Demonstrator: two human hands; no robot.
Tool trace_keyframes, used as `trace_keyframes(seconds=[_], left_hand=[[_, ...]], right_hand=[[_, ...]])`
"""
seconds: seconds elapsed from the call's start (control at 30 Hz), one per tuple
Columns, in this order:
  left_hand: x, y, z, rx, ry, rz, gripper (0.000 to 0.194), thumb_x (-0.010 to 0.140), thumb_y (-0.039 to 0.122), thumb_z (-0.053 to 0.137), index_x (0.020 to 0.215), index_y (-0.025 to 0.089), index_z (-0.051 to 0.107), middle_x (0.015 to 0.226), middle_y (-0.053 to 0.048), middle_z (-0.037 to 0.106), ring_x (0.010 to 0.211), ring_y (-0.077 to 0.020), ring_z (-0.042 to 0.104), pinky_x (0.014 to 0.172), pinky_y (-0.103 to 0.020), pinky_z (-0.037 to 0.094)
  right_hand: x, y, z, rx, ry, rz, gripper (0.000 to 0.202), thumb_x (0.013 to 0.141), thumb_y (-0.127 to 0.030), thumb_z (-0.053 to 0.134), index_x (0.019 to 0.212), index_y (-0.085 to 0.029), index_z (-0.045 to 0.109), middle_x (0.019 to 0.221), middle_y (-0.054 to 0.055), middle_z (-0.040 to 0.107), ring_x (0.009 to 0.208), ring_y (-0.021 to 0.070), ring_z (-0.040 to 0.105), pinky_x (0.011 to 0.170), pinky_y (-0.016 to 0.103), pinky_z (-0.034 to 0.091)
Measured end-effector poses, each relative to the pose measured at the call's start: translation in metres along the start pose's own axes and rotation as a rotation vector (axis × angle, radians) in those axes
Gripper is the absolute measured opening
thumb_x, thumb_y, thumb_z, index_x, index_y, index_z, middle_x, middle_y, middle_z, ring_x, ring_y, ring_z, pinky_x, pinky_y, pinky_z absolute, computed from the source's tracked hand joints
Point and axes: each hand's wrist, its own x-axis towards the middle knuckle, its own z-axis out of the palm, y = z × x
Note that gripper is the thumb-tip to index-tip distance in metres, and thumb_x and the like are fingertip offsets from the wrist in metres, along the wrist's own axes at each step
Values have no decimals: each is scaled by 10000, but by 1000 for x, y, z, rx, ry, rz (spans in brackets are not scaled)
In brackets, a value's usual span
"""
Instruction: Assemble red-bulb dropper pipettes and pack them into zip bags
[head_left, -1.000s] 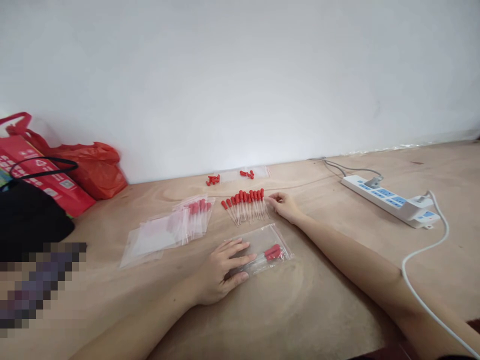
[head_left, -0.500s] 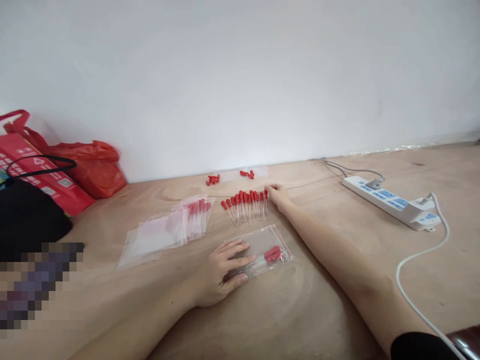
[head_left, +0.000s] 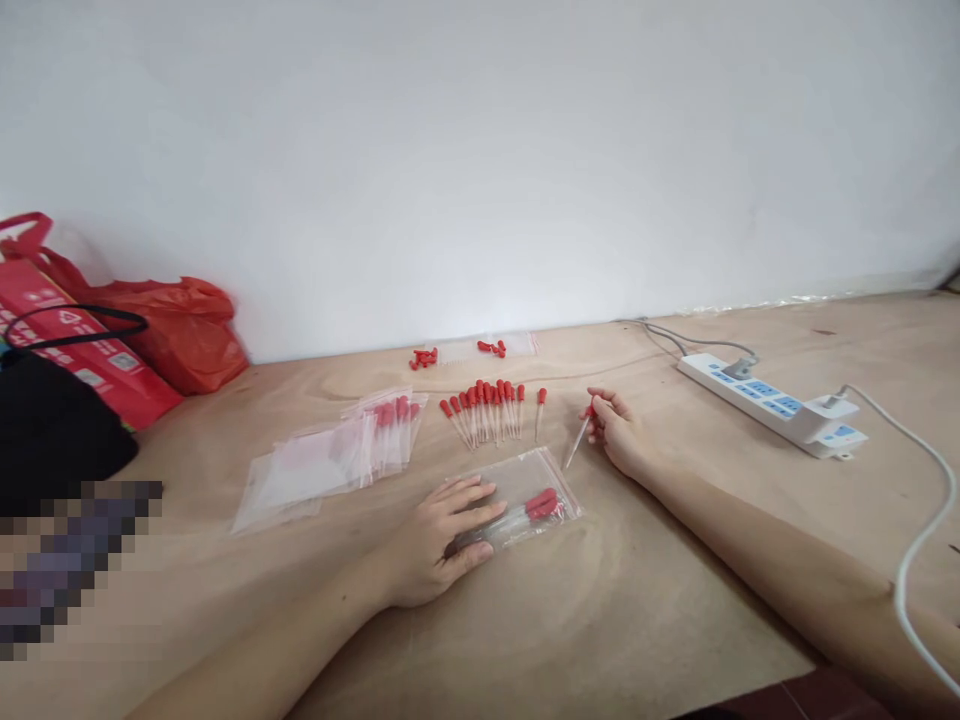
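Note:
My left hand [head_left: 450, 535] lies with its fingers spread over a clear zip bag [head_left: 517, 467], pressing it to the table. Inside that bag are droppers with red rubber bulbs [head_left: 542, 504]. To the right, my right hand [head_left: 619, 435] pinches a single dropper [head_left: 579, 438] by its red bulb, its clear tip slanting down to the left. Between the hands and the wall, a fanned row of red-bulbed droppers [head_left: 487, 410] lies on the table. One dropper [head_left: 540, 412] sits a little apart at the row's right end.
At left lie overlapping clear bags [head_left: 322, 465], some with red-bulbed droppers inside. Loose red bulbs [head_left: 424, 358] and another clear bag [head_left: 457, 350] are near the wall. A white power strip [head_left: 772, 403] with cables is at right; red bags [head_left: 176, 335] stand far left.
My right hand has moved right and nearer, away from the row's right end, and now carries a dropper. My left hand stays on the bag.

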Motion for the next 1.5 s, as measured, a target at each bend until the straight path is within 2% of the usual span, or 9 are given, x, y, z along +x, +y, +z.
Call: trace_keyframes(seconds=[0.23, 0.4, 0.53, 0.67, 1.0, 1.07, 1.27, 1.37, 1.5], left_hand=[[0, -6, 4, -6, 18, 13, 429, 848, 377, 424, 1266, 294, 383, 1343, -15, 373, 1256, -226, 282, 1027, -469, 228], [-1, -9, 7, -10, 33, 20, 476, 852, 383, 416, 1307, 292, 309, 1347, -12, 366, 1258, -218, 277, 1034, -449, 232], [-1, -10, 8, -31, 67, 22, 529, 842, 375, 434, 1331, 279, 255, 1341, -21, 377, 1248, -226, 297, 1034, -441, 238], [-1, -7, 7, -36, 70, 22, 529, 841, 369, 435, 1330, 276, 258, 1342, -24, 374, 1245, -231, 301, 1032, -449, 235], [1, -2, 2, 2, -2, -9, 453, 848, 370, 420, 1286, 271, 357, 1348, -27, 363, 1257, -235, 278, 1027, -467, 234], [1, -3, 2, 11, -8, -8, 436, 852, 373, 413, 1277, 283, 369, 1354, -20, 353, 1261, -232, 270, 1029, -470, 229], [1, -3, 2, 19, -6, -5, 435, 850, 367, 417, 1269, 255, 388, 1345, -32, 368, 1260, -230, 272, 1029, -464, 232], [1, -2, 1, 13, -9, -6, 438, 850, 372, 418, 1268, 245, 392, 1343, -35, 371, 1261, -232, 271, 1029, -468, 232], [1, -3, 2, -4, 4, -1, 440, 849, 376, 422, 1270, 254, 387, 1344, -31, 369, 1260, -232, 273, 1027, -471, 236]], right_hand=[[-34, -6, 3, 51, 3, 44, 338, 675, -449, 565, 877, -235, 398, 663, -29, 552, 487, 98, 515, 459, 244, 451], [-49, -14, 15, 13, -184, 118, 340, 672, -460, 589, 815, -221, 393, 696, -8, 570, 571, 115, 546, 537, 263, 453], [-51, -15, 11, -293, -378, -9, 313, 663, -464, 607, 764, -195, 484, 711, 1, 569, 587, 106, 497, 545, 247, 410], [-46, -13, 5, -588, -505, -237, 213, 661, -395, 637, 725, -196, 598, 894, 44, 582, 806, 172, 524, 766, 334, 406], [-47, -10, 5, -868, -688, -505, 196, 786, -267, 502, 883, -297, 670, 1148, 47, 503, 1070, 230, 421, 929, 439, 267], [-38, -6, 4, -815, -610, -506, 181, 779, -275, 505, 861, -251, 664, 1107, 64, 521, 1040, 216, 447, 910, 402, 306], [24, 10, 19, -816, -50, -284, 282, 713, -389, 530, 845, -159, 625, 866, 85, 589, 783, 185, 531, 748, 326, 404], [50, 11, 34, -840, 77, -167, 355, 641, -438, 580, 859, -165, 641, 930, 99, 595, 893, 211, 520, 819, 327, 364], [65, 14, 47, -791, 139, -95, 232, 547, -407, 644, 633, -191, 647, 819, 79, 617, 953, 250, 492, 846, 349, 325]])
